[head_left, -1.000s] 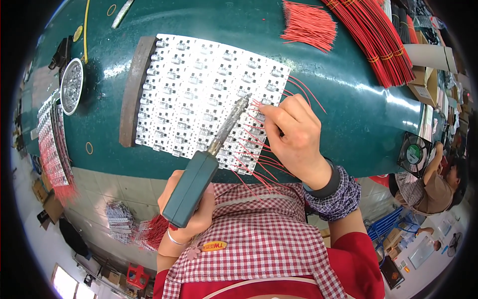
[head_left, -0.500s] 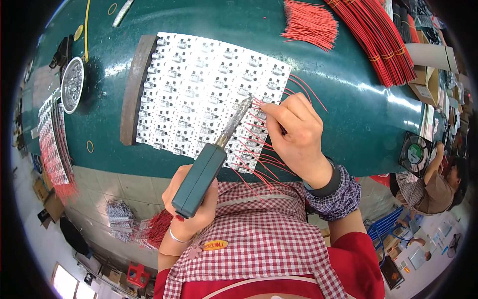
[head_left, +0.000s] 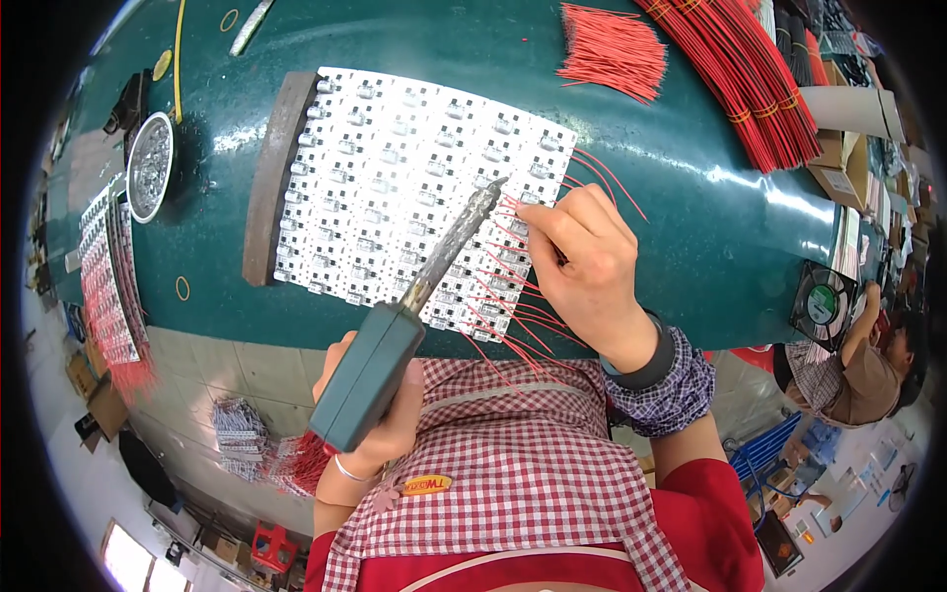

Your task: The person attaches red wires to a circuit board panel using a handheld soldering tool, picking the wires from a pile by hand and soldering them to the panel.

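Observation:
A white panel of small circuit boards (head_left: 395, 178) lies on the green table, covered with rows of black and silver parts. My left hand (head_left: 390, 424) is wrapped round the green handle of a soldering iron (head_left: 370, 370). The iron's tip points up and right over the panel, close to its right columns. My right hand (head_left: 587, 257) pinches a thin red wire (head_left: 513, 205) at the panel's right side, its fingertips near the iron's tip. Several more red wires (head_left: 523, 316) trail from the panel's right and lower edge beneath this hand.
A dark bar (head_left: 274, 183) lies along the panel's left edge. Farther left stand a metal bowl (head_left: 151, 168) and wired boards (head_left: 110, 286). Cut red wires (head_left: 614, 49) and long wire bundles (head_left: 745, 84) lie at the back right. A small fan (head_left: 824, 304) and another person (head_left: 873, 365) are at right.
My left hand has drawn the soldering iron down and left, and its tip has shifted away from the wire in my right fingers. The right hand has stayed in place.

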{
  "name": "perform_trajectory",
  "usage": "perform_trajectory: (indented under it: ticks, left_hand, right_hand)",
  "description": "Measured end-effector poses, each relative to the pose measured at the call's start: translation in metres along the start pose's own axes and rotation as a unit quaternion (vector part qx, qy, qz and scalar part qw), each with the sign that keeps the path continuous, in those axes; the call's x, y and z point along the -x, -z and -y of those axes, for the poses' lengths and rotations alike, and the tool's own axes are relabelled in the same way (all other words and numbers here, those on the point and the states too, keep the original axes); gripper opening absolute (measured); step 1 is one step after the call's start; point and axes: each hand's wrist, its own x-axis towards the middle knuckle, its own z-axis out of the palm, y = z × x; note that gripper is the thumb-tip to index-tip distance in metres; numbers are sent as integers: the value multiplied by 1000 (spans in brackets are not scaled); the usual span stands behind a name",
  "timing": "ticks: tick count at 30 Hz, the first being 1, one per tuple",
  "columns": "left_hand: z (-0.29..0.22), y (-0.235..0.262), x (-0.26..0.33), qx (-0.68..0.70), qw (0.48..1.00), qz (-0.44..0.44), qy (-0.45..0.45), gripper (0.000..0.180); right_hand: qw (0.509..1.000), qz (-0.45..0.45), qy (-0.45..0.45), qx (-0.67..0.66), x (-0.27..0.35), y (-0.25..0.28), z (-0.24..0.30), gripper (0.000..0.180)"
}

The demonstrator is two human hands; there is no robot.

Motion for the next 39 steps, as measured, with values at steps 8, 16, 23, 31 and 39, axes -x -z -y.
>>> perform_trajectory:
  ticks: [8, 16, 23, 31, 39]
  left_hand:
    - [-3, -9, 10, 54, 993, -6, 109, 22]
    - [2, -9, 14, 39, 993, 3, 110, 31]
    - [1, -12, 9, 65, 985, -39, 152, 26]
    - [-1, -11, -6, 37, 996, -30, 73, 25]
    - [-5, -13, -11, 54, 994, -8, 96, 25]
  right_hand:
    - [1000, -6, -6, -7, 1, 1, 0, 28]
    - [999, 38, -35, 13, 8, 33, 10, 26]
    - [999, 24, -46, -10, -3, 83, 23, 30]
    - [1000, 2, -13, -5, -19, 15, -10, 17]
    - [999, 21, -32, -19, -12, 12, -17, 21]
